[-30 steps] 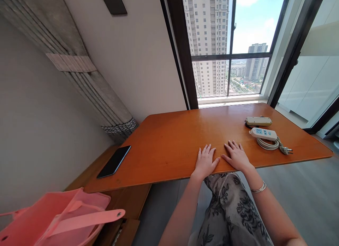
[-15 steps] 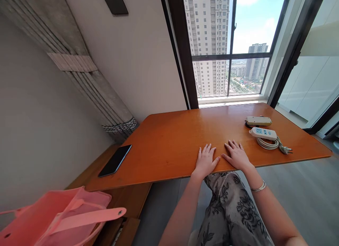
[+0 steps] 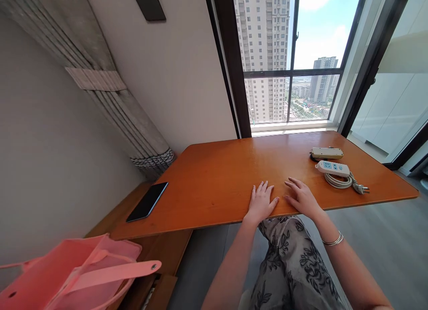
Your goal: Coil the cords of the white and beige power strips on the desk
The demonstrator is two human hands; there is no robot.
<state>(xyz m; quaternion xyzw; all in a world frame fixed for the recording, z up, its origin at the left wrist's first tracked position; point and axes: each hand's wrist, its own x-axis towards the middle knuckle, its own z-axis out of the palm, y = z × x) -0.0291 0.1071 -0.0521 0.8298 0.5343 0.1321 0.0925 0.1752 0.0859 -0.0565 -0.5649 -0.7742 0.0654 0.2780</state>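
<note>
My left hand (image 3: 261, 201) lies flat on the orange wooden table (image 3: 217, 181) near its front edge, fingers spread, holding nothing. My right hand (image 3: 302, 195) is just to its right, fingers stretched out and slightly raised off the wood, empty. A silver bracelet (image 3: 333, 241) sits on my right wrist. To the right of my right hand lies a white power strip with blue sockets (image 3: 333, 168) and its coiled cable and plug (image 3: 347, 182). A second, beige power strip (image 3: 326, 152) lies just behind it.
A black phone (image 3: 147, 201) lies face up at the table's left end. A pink bag (image 3: 70, 274) stands at the lower left beside a low wooden shelf (image 3: 160, 256). A tied grey curtain (image 3: 110, 91) hangs left; a tall window (image 3: 287, 60) is behind the table.
My right hand has lifted a little off the table and turned slightly. The left hand stays flat in place. The view has shifted slightly.
</note>
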